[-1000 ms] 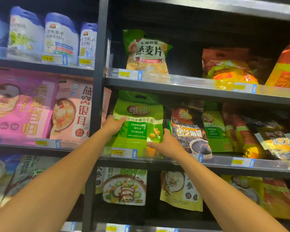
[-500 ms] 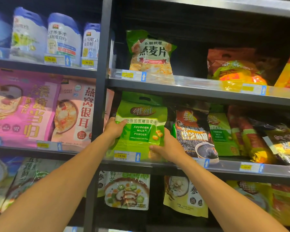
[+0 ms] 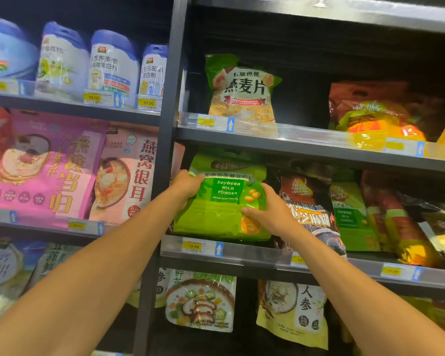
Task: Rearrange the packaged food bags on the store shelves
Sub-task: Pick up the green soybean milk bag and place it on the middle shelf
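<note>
Gripping the green soybean milk powder bag (image 3: pixel 221 211) from both sides, the person holds it at the left end of the middle shelf (image 3: pixel 254 254), just right of the black upright post (image 3: pixel 165 150). The left hand (image 3: pixel 188 185) curls round the bag's upper left edge, with the thumb lying across the front near the top. The right hand (image 3: pixel 270 211) clasps the right edge lower down, its thumb pressed on the front beside the printed soybeans. The bag faces outward, and its bottom edge sits just above the price rail, over a yellow price tag (image 3: pixel 193 246) reading 19.90; whether it rests on the shelf board I cannot tell. Just beside it on the right stands a dark sesame bag (image 3: pixel 311 201), partly hidden by the right hand, and next to that a second green bag (image 3: pixel 350 217) of the same kind. On the shelf above stands an oat flake bag (image 3: pixel 242 93), with an orange-and-yellow bag (image 3: pixel 375 116) well apart to its right. Below hang or stand a mushroom soup bag (image 3: pixel 201 301) and a ginseng bag (image 3: pixel 293 312). Left of the post are pink bags (image 3: pixel 44 165) and, above them, blue-topped white pouches (image 3: pixel 113 65).
</note>
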The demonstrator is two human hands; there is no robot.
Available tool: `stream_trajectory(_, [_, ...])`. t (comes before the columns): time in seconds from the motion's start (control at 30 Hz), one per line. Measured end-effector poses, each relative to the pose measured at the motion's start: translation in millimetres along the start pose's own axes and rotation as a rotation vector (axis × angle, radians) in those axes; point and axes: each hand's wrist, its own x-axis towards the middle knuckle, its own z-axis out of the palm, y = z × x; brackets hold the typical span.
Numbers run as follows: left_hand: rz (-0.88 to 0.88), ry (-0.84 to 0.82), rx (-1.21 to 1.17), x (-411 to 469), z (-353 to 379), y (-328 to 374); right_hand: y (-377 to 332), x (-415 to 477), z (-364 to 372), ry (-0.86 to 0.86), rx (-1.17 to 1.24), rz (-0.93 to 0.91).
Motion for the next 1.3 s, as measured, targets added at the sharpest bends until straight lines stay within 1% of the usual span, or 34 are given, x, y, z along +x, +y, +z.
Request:
stream_trajectory(0.07, [-0.022,-0.026,0.018,-1.2,-2.7,6.5,-1.1,1.2,-6.2,0.003,0.021,0.019])
stream_trajectory(0.27, [-0.081,-0.105,-0.118,-1.1,-7.6,-3.3,5.0,-7.0,-16.5,0.030,0.139,0.029])
stream_trajectory(0.5, [-0.057,-0.116,-0.198,-33.7,-18.1,-4.3,2.6,-43.7,-15.2,0.033,0.312,0.006])
stream_trajectory(0.7, [-0.047,-0.120,-0.320,-58.9,-26.4,-9.8,2.0,-68.1,-10.6,0.046,0.422,0.034])
stream_trajectory(0.9, [-0.058,-0.144,-0.351,-72.3,-36.6,-9.0,-2.8,-83.4,-12.2,0.017,0.544,0.084])
stream_trajectory(1.0, [-0.054,-0.163,-0.327,-78.2,-44.2,-3.8,-8.3,-89.1,-13.3,0.028,0.590,0.086])
stream_trajectory(1.17, [-0.022,-0.167,-0.360,-95.7,-54.9,-8.2,-9.4,-103.9,-3.0,0.020,0.628,0.110])
stream_trajectory(1.3, [0.043,-0.147,-0.396,-117.5,-56.4,-25.5,-0.5,-125.5,11.3,-0.001,0.685,0.127])
